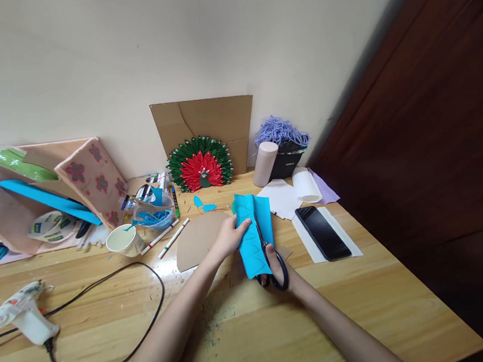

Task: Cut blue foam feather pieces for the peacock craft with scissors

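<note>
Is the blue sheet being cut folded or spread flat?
Folded: the blue sheet shows doubled layers and a lengthwise crease between the left hand and the scissors.

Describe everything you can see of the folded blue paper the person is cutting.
The folded blue paper is a bright turquoise sheet, seemingly thin craft paper, doubled lengthwise so a crease runs down it. Faint pencil-like lines show on its lower half. It is held above the wooden table, over a brown cardboard cutout. The left hand pinches its left edge; the right hand works black-handled scissors whose blades lie against its right half.
</note>
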`<control>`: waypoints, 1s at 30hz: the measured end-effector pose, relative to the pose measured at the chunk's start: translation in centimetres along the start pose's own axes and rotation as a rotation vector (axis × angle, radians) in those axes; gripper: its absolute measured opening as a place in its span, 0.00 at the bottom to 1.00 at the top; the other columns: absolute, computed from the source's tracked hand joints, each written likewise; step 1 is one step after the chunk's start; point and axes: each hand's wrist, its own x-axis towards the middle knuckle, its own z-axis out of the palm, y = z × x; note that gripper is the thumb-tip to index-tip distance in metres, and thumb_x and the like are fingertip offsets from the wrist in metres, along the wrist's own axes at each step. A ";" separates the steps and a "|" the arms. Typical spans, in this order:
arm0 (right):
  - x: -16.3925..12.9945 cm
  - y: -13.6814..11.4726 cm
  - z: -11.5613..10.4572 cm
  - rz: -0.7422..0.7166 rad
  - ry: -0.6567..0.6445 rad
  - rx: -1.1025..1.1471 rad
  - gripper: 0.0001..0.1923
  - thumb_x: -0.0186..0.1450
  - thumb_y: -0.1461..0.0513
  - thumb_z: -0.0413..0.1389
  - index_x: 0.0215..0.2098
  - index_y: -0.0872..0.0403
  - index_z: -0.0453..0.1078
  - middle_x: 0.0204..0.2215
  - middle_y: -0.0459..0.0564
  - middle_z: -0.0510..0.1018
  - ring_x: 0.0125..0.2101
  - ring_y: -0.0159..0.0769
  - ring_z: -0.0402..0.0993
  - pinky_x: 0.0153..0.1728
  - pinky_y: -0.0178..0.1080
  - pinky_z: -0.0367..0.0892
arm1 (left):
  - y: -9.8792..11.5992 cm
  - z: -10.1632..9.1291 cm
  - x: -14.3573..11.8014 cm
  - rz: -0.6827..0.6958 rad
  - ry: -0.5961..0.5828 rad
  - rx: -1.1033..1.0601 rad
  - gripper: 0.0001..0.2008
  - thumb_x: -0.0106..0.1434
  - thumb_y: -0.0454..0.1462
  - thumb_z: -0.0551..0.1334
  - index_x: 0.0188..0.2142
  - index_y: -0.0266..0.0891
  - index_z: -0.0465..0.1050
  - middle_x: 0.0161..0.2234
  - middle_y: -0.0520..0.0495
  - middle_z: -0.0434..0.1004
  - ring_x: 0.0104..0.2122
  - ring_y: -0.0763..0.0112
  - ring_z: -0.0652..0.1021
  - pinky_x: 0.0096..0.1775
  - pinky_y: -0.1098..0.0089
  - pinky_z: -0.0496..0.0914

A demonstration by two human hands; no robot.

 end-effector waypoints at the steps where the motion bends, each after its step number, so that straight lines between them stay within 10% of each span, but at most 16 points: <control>1: 0.0 0.1 0.1 0.006 0.030 0.010 0.38 0.56 0.32 0.32 0.20 0.53 0.62 0.09 0.45 0.65 0.11 0.33 0.64 0.14 0.34 0.60 | 0.0 0.1 0.0 -0.009 -0.001 -0.007 0.18 0.55 0.50 0.60 0.30 0.35 0.71 0.30 0.47 0.77 0.31 0.64 0.75 0.33 0.68 0.69; 30: 0.5 -0.7 -0.3 -0.021 0.071 0.063 0.38 0.51 0.29 0.33 0.12 0.51 0.58 0.08 0.46 0.63 0.10 0.31 0.61 0.12 0.35 0.57 | 0.0 0.1 -0.4 -0.183 -0.287 -0.162 0.23 0.51 0.53 0.63 0.31 0.33 0.71 0.30 0.46 0.77 0.30 0.66 0.74 0.34 0.67 0.69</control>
